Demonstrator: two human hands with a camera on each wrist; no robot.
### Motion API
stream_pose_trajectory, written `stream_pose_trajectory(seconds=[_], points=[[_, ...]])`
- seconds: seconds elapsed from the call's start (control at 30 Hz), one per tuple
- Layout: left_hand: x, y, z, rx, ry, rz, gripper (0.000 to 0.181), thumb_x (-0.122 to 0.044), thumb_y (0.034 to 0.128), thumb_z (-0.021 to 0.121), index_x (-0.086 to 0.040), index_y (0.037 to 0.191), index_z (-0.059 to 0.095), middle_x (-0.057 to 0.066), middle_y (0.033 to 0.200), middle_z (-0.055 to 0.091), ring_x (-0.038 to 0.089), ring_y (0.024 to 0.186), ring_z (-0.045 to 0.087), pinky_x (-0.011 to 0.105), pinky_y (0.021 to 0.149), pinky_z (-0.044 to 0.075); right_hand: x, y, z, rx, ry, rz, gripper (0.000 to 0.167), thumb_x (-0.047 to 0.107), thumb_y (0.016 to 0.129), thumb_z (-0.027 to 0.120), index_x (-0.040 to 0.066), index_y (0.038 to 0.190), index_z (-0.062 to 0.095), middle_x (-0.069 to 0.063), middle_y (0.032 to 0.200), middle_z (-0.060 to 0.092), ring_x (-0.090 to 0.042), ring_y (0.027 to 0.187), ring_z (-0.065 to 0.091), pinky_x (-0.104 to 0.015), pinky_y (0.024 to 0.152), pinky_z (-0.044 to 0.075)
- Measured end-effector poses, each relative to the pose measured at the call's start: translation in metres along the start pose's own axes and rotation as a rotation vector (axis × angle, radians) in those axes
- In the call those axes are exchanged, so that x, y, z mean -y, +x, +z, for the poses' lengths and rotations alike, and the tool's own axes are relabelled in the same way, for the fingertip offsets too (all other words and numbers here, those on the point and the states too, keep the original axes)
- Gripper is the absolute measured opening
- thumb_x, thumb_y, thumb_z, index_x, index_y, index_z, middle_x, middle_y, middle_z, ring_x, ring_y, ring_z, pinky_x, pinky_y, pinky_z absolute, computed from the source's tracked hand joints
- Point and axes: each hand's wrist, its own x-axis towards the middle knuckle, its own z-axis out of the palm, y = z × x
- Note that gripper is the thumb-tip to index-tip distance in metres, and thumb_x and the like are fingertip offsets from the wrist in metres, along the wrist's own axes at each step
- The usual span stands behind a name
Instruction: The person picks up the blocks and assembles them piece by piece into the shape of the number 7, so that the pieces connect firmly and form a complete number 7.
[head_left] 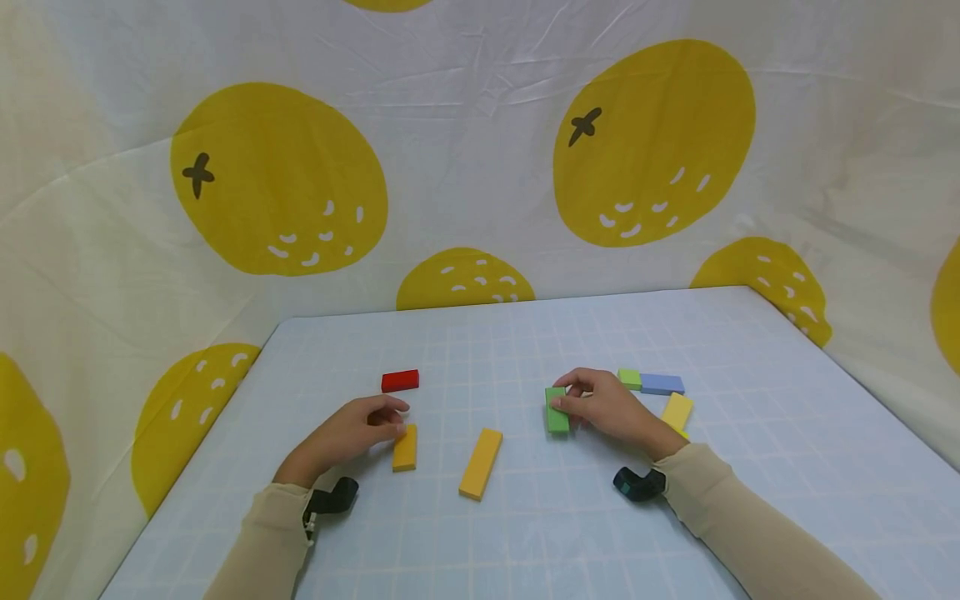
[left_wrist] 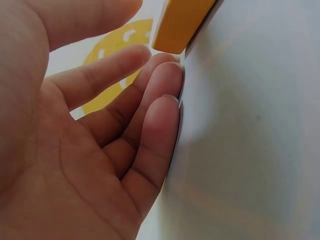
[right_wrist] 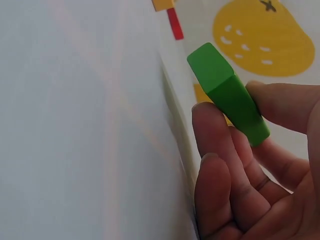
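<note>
A green rectangular block (head_left: 556, 419) is pinched between the thumb and fingers of my right hand (head_left: 611, 408). In the right wrist view the green block (right_wrist: 227, 90) is tilted, one end clear of the fingers. My left hand (head_left: 352, 429) has loosely bent fingers and holds nothing. Just beside its thumb lies a short orange block (head_left: 405, 450). The left wrist view shows a gap between the fingertips (left_wrist: 162, 117) and this orange block (left_wrist: 182, 25). Beyond the left hand a red block (head_left: 400, 381) lies on the table.
A longer orange block (head_left: 480, 467) lies slanted between the hands. Past the right hand, a light green block (head_left: 629, 379) adjoins a blue block (head_left: 663, 384). Nearer is a pale yellow block (head_left: 677, 411), partly hidden by the wrist. A fruit-patterned curtain (head_left: 465, 167) borders the table (head_left: 540, 533).
</note>
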Motion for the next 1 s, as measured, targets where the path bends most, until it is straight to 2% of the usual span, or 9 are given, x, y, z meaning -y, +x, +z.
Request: stream_pose_trajectory(seconds=[0.4, 0.67, 0.83, 1.0], points=[[0.0027, 0.0021, -0.0011, 0.031, -0.015, 0.016, 0.038, -0.031, 0.0903, 0.076, -0.017, 0.125, 0.066, -0.002, 0.102, 0.063, 0.019, 0.093, 0.055, 0.032, 0.081, 0.050, 0.0035, -0.0004, -0.0011, -0.025, 0.045, 0.028, 0.038, 0.029, 0.093, 0.073, 0.006, 0.122, 0.064, -0.009, 0.091, 0.062, -0.022, 0.074, 0.063, -0.033, 0.066, 0.053], [0.0030, 0.0033, -0.0011, 0.051, -0.023, 0.004, 0.039, -0.031, 0.0902, 0.076, -0.017, 0.126, 0.066, -0.002, 0.102, 0.062, 0.019, 0.094, 0.055, 0.031, 0.082, 0.050, 0.0000, -0.0002, -0.0006, -0.039, 0.085, 0.033, 0.038, 0.027, 0.093, 0.074, 0.004, 0.121, 0.064, -0.009, 0.087, 0.062, -0.024, 0.072, 0.061, -0.033, 0.066, 0.053], [0.0054, 0.0037, -0.0011, 0.057, -0.034, 0.005, 0.040, -0.030, 0.0896, 0.077, -0.017, 0.126, 0.066, -0.002, 0.103, 0.063, 0.019, 0.094, 0.055, 0.032, 0.082, 0.050, -0.0010, -0.0002, 0.0004, -0.040, 0.086, 0.048, 0.037, 0.029, 0.093, 0.074, 0.006, 0.121, 0.064, -0.008, 0.087, 0.061, -0.023, 0.072, 0.060, -0.032, 0.066, 0.052], [0.0063, 0.0037, -0.0018, 0.064, -0.044, 0.008, 0.041, -0.030, 0.0892, 0.077, -0.016, 0.127, 0.065, -0.001, 0.104, 0.063, 0.019, 0.094, 0.055, 0.033, 0.082, 0.050, -0.0013, 0.0007, 0.0004, -0.037, 0.088, 0.032, 0.037, 0.026, 0.093, 0.073, 0.005, 0.123, 0.063, -0.009, 0.085, 0.060, -0.023, 0.070, 0.059, -0.032, 0.065, 0.051]])
